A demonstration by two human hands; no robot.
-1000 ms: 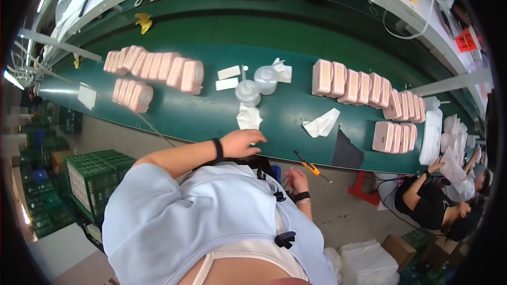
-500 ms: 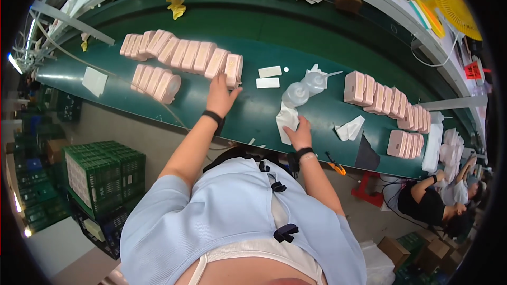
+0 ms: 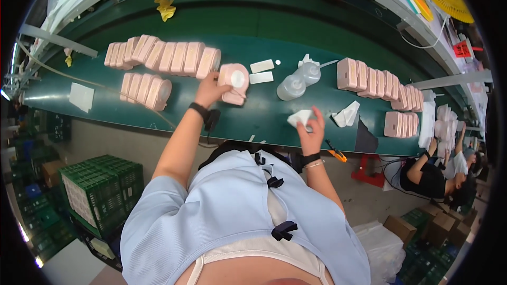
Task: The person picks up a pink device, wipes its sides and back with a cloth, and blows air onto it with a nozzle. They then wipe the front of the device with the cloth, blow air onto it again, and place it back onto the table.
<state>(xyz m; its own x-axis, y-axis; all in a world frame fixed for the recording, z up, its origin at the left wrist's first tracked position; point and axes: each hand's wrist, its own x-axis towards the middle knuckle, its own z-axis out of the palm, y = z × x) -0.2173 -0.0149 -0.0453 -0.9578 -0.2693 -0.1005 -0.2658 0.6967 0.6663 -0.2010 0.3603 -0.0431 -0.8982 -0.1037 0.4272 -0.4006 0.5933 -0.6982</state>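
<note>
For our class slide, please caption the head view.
Left hand holding a pink device, right hand holding a white cloth.

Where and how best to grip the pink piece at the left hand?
Probably pinch the pink piece at its left edge, coming from the left, as the left hand does. That side looks fairly straight, and a grip there leaves the white disc, which faces the camera, uncovered.

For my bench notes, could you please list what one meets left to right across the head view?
White sheet, left hand holding pink case, two white strips, white wrap in right hand, folded white wrap.
</note>
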